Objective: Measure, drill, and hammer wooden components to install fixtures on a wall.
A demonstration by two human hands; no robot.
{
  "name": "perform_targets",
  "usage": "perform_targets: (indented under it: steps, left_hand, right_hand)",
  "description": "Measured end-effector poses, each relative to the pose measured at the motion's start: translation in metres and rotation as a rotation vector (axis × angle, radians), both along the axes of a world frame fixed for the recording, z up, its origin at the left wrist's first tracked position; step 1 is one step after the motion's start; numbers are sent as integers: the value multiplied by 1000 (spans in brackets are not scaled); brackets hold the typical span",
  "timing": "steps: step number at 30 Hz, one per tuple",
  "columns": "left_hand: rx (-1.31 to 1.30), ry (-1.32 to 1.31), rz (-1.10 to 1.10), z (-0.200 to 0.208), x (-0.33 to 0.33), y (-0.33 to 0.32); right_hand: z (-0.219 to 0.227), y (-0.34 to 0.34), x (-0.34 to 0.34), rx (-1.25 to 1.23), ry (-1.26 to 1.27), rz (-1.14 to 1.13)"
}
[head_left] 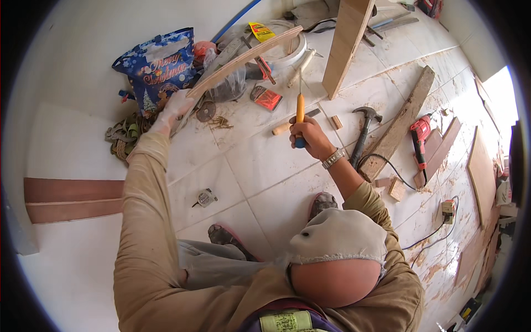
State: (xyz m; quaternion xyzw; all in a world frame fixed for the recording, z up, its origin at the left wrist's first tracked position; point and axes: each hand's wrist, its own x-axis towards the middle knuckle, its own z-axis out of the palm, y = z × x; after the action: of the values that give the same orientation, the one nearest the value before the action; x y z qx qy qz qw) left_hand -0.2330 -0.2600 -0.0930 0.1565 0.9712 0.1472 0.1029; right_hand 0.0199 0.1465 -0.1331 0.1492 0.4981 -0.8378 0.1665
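My left hand [176,106], pale as if dusty, is closed on the near end of a long plywood strip [243,58] that slants away to the upper right. In my right fist [313,138] is a screwdriver with a yellow and blue handle [300,106], its thin shaft pointing away from me. Just left of that fist a chisel [282,129] with a wooden handle lies on the tiles, partly hidden by my fingers. A small wood block [337,122] and a claw hammer [363,133] lie to its right.
An upright board [345,50] stands beyond my right hand. Right of it are a rough timber [401,122] and a red power tool [421,135] with a cord. A blue printed bag [157,69], loose screws [222,122] and a tape measure [205,197] lie leftward. Sawdust covers the floor.
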Motion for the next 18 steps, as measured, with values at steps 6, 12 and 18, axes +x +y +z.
perform_targets:
  steps: [6,12,18]
  left_hand:
    - [711,-685,414,166,104,40]
    - [681,-797,439,136,97,29]
    - [771,-885,258,118,73,-9]
  right_hand:
    - [74,-8,-60,992,633,-381]
    - [32,14,-142,1451,297,-144]
    - [132,5,-143,1257,255,200]
